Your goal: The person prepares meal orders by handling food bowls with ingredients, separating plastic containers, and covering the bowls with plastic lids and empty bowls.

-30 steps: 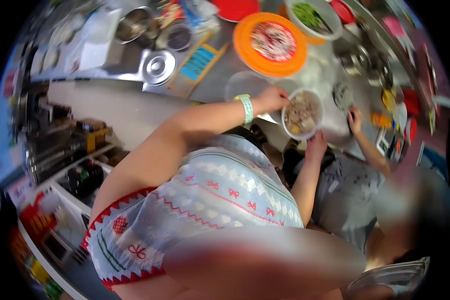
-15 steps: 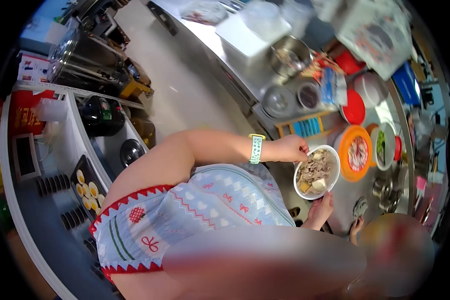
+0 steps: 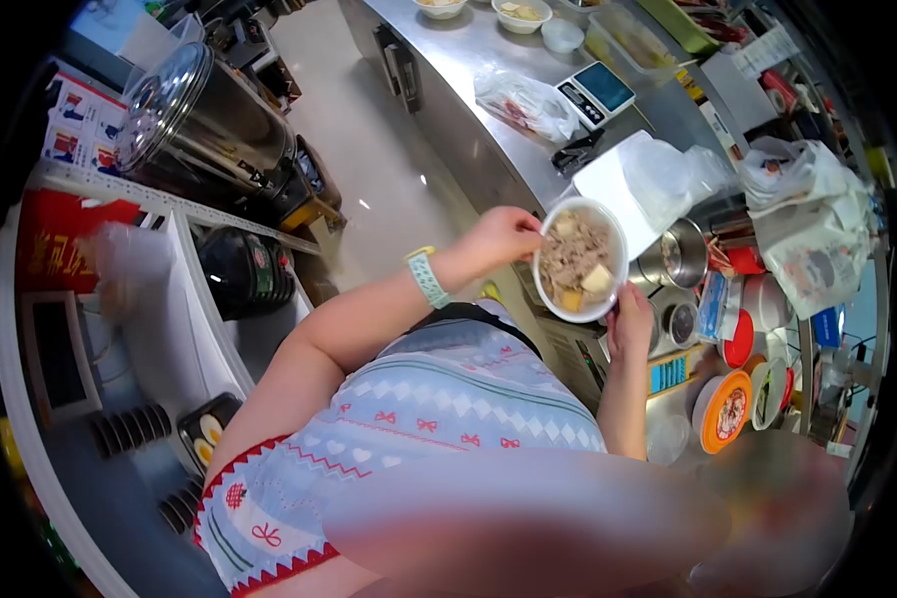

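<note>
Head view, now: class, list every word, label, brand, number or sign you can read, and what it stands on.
None reads with certainty.
Red sheet: large characters, too unclear to quote.
Poster: print too small.
Bottle: label too blurred.
Scale: markings too small.
Hanging bag: print too blurred.
Bowl: no lettering shows.

Commercial-style kitchen | steel counter (image 3: 453, 62) | large lidded pot (image 3: 219, 128) | scale (image 3: 596, 97)
</note>
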`<state>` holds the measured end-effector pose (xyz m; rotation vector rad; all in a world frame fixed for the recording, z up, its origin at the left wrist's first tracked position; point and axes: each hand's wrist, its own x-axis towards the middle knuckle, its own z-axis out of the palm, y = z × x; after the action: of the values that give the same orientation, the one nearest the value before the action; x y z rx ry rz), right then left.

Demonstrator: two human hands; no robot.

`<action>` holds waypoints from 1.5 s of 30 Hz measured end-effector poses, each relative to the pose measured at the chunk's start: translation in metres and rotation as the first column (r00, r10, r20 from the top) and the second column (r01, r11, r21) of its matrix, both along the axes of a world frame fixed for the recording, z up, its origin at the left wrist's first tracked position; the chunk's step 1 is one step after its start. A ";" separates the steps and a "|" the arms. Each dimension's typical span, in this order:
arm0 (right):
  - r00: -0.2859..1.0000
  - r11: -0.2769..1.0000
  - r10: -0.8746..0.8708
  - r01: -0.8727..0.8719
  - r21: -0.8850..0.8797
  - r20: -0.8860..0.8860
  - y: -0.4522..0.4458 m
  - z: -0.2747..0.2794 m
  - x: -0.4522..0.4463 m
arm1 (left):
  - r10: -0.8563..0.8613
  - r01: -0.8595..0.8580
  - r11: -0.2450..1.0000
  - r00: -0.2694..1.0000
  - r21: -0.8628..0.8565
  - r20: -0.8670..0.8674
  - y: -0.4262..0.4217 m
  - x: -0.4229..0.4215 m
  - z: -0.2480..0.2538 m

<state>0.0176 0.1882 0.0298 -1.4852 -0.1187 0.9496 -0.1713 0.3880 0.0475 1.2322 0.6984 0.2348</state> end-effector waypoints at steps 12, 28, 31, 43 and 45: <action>0.982 0.980 0.187 -0.188 0.064 0.033 0.329 -0.031 -0.001 | 0.226 -0.227 0.974 0.970 -0.002 -0.084 0.276 -0.029 -0.037; 0.992 0.992 -0.129 0.129 -0.012 0.002 0.581 -0.121 0.042 | -0.028 0.025 0.996 0.999 -0.082 -0.026 0.590 0.067 -0.129; 0.980 0.980 -0.193 0.191 -0.052 -0.037 0.579 -0.134 0.030 | -0.080 0.083 0.978 0.997 -0.189 0.023 0.610 0.078 -0.143; 0.853 0.888 -0.392 0.449 0.101 -0.345 0.577 -0.143 0.009 | -0.251 0.229 0.900 0.968 -0.370 -0.012 0.650 0.092 -0.159; 0.861 0.883 -0.380 0.446 0.144 -0.339 0.578 -0.135 0.005 | -0.267 0.242 0.892 0.963 -0.381 -0.014 0.652 0.092 -0.159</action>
<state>0.0228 0.7660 -0.1052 -1.0842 0.3061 0.7676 -0.0798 1.0396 -0.1120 0.9497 0.5970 -0.1567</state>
